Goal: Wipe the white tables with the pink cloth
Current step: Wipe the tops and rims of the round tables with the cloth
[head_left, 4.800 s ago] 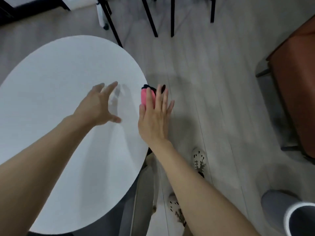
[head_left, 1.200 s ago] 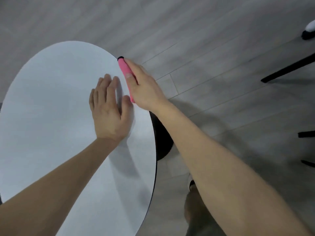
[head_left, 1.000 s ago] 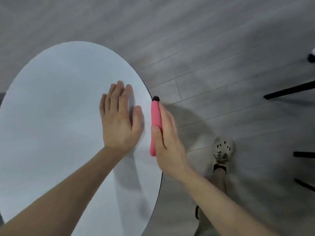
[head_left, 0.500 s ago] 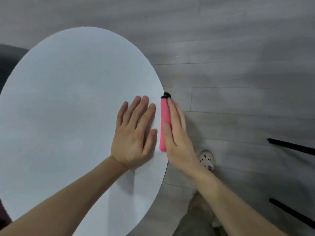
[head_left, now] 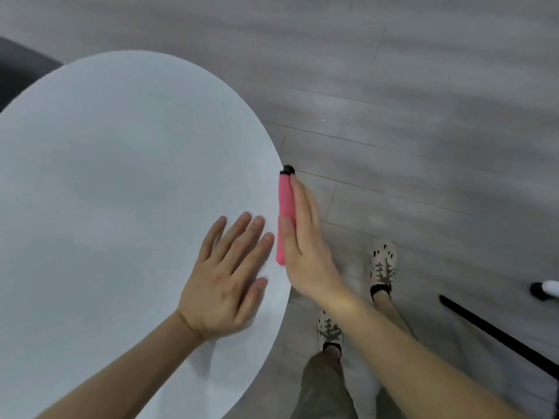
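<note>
floor (head_left: 423, 86): grey planks, seams running across | top left: dark furniture (head_left: 18, 68) (only a corner, blurred) | lower right: black bar (head_left: 499, 334) slanting; white tube (head_left: 546, 289), black end, at frame edge | light: soft, even

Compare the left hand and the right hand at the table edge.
The left hand lies flat, palm down, on the white table; the right hand stands on edge at its rim. The left hand holds nothing; the right hand holds the pink cloth against the rim, thumb on top. Both are bare.
</note>
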